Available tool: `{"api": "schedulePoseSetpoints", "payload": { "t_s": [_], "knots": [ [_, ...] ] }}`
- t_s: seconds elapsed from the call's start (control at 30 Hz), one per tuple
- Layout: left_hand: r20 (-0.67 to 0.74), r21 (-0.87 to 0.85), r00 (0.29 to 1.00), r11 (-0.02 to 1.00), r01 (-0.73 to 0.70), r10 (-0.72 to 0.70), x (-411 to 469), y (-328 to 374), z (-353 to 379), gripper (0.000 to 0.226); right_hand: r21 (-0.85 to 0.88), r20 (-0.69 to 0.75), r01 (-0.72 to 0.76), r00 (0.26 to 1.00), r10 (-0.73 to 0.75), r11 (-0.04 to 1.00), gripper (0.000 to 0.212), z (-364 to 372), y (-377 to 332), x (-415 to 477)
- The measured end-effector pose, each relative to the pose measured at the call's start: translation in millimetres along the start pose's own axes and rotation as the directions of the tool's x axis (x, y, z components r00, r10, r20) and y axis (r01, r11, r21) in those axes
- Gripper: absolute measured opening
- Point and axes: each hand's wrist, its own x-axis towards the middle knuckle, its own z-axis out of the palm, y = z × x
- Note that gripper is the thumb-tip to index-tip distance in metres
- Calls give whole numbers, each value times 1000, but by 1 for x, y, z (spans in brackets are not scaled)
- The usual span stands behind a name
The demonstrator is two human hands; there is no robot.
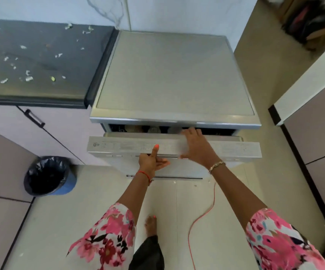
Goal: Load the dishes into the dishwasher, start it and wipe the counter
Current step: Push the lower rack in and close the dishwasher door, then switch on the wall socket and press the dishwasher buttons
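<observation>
Centre of frame: dishwasher (174, 75), its door (118, 148) ajar at the top, dishes (154, 130) in the gap behind it. Upper left: counter (41, 61) abutting the dishwasher, scraps (28, 77) lying on it. Lower left: bin (48, 176) before the cabinet (60, 129). Lower centre: cable (202, 217) on the floor.

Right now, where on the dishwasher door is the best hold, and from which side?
Grip the dishwasher door by its top edge, from the front and above: it leans ajar, leaving a gap behind that edge, where the right hand rests.
</observation>
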Motion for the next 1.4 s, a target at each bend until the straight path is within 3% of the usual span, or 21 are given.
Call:
{"api": "schedulePoseSetpoints", "payload": {
  "t_s": [0.1,0.17,0.23,0.27,0.3,0.33,0.4,0.43,0.47,0.5,0.6,0.67,0.9,1.13,1.23,1.3,1.4],
  "knots": [
    [37,50,999,999,19,-21,7,14,6,42,-253,15,86,996,-85,963,130,9,-1,24],
    [81,169,996,985,32,-46,13,26,4,43,-302,-13,77,996,-86,950,142,13,5,44],
    [127,436,992,898,-52,-5,21,38,-1,37,-334,-32,82,995,-98,939,143,12,12,63],
    [178,646,980,740,-187,92,27,43,-4,32,-343,-31,98,993,-115,934,140,11,16,69],
    [275,811,934,466,-353,228,33,46,-8,29,-347,-26,126,989,-144,929,135,12,19,73],
    [406,860,835,154,-486,370,38,48,-11,30,-353,-39,154,983,-179,923,129,13,23,74],
    [697,682,466,-304,-665,545,45,54,-11,37,-344,-118,198,961,-251,918,117,16,31,77],
    [781,590,329,-457,-665,530,49,58,-8,51,-341,-157,215,947,-281,915,112,16,35,79],
    [824,550,297,-555,-624,483,55,65,-4,71,-343,-182,228,936,-303,911,107,16,38,83],
    [827,559,338,-595,-577,449,64,73,-1,90,-340,-204,239,925,-320,909,101,17,40,85],
    [744,648,531,-634,-422,407,86,94,9,119,-343,-251,251,904,-346,905,91,21,47,90],
    [721,644,577,-679,-353,384,93,98,12,119,-376,-280,260,883,-376,890,89,24,49,90],
    [749,635,503,-685,-357,432,102,90,7,104,-390,-391,246,828,-401,888,67,36,50,92],
    [738,644,539,-663,-381,407,100,92,8,102,-380,-394,257,824,-407,889,61,36,50,93],
    [702,685,602,-594,-422,382,96,95,11,97,-281,-406,294,826,-391,914,58,24,44,95],
    [686,718,622,-489,-496,376,93,103,11,89,-212,-394,335,830,-394,918,48,4,38,109],
    [644,748,670,-117,-654,371,91,132,11,82,-15,-336,345,882,-330,938,45,-34,28,148]
  ]
}}
